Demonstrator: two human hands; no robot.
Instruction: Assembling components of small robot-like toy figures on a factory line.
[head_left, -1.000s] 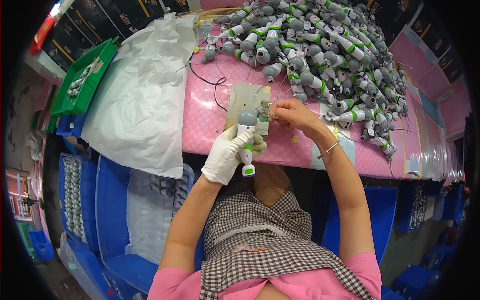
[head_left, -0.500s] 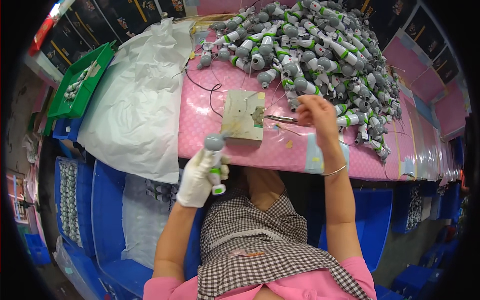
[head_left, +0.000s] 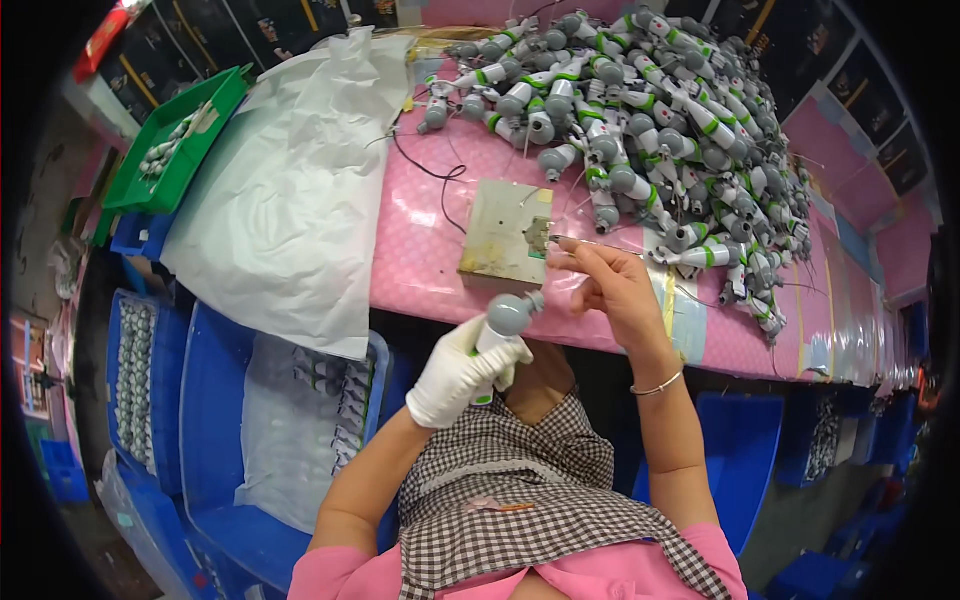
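Left hand (head_left: 455, 375), white-gloved, fist closed round a grey bulb-headed part (head_left: 507, 318) held below the pink table (head_left: 420, 250) edge. Right hand (head_left: 612, 290), bare, pinches a thin metal tool (head_left: 572, 241) beside the beige work block (head_left: 505, 235). Grey-green parts pile (head_left: 650, 130) behind. Risk: part likely slips from the glove into the blue bin (head_left: 215, 420) if grip loosens.

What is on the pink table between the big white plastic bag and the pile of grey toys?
In the head view, a flat beige pad and a loose black wire lie between the white plastic bag and the pile of grey toys.
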